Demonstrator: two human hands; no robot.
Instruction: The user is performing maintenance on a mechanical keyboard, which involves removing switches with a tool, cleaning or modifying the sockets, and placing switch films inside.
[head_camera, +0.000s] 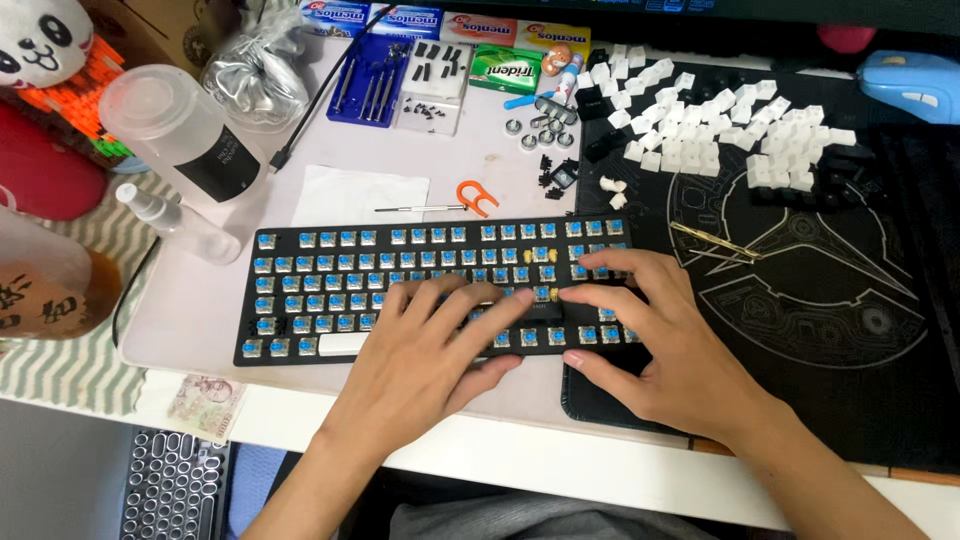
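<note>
Home hobby desk, stripped keyboard (330, 265), loose keycaps (735, 135)

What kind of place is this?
Probably a hobby desk at home: a keyboard with its keys taken off, a pile of loose white keycaps, and a small screwdriver set.
</note>
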